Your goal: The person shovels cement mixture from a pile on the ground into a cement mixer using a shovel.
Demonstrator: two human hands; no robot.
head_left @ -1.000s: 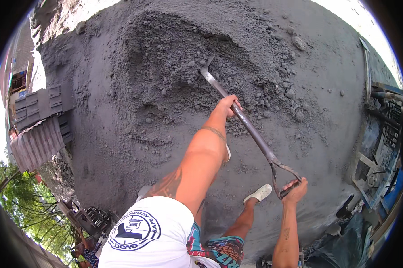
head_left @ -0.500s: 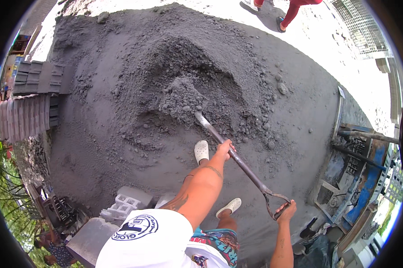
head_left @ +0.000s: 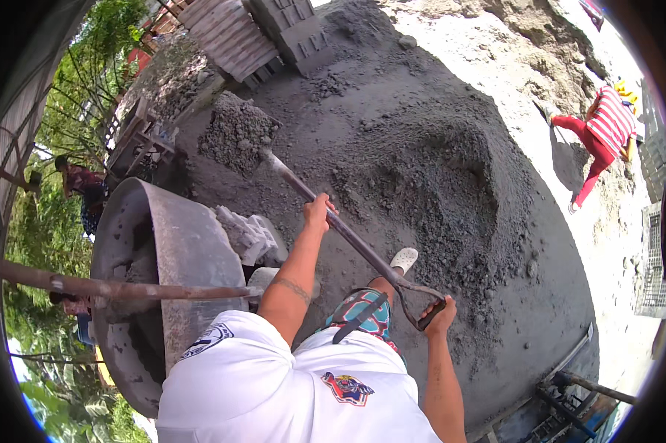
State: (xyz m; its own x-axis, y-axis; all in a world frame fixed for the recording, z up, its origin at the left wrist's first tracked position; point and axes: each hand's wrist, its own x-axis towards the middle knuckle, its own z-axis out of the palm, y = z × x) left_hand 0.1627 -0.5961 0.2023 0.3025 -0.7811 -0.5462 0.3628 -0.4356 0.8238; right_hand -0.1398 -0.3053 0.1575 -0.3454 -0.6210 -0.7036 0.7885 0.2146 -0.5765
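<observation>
A long-handled shovel [head_left: 364,246] slants across my front, its blade hidden beneath a heap of grey, lumpy sand mix [head_left: 235,134]. My left hand [head_left: 319,213] is wrapped round the middle of the shaft. At the near end, my right hand [head_left: 440,316] grips the D-shaped handle. The loaded blade is held off to the left, beyond the rim of a large round grey metal drum [head_left: 194,235]. A dug-out pile of the same grey mix [head_left: 451,173] lies ahead and to the right.
A brown pole [head_left: 137,289] crosses the drum's mouth. Pale hollow blocks [head_left: 246,235] lie beside the drum, and stacked blocks [head_left: 226,35] stand farther back. One person [head_left: 606,125] in red bends over at the right; another [head_left: 82,184] is at the left. A metal frame [head_left: 562,399] lies lower right.
The loaded shovel has come up out of the pile and swung left, still in both hands. My view has turned left, bringing the drum into sight.
</observation>
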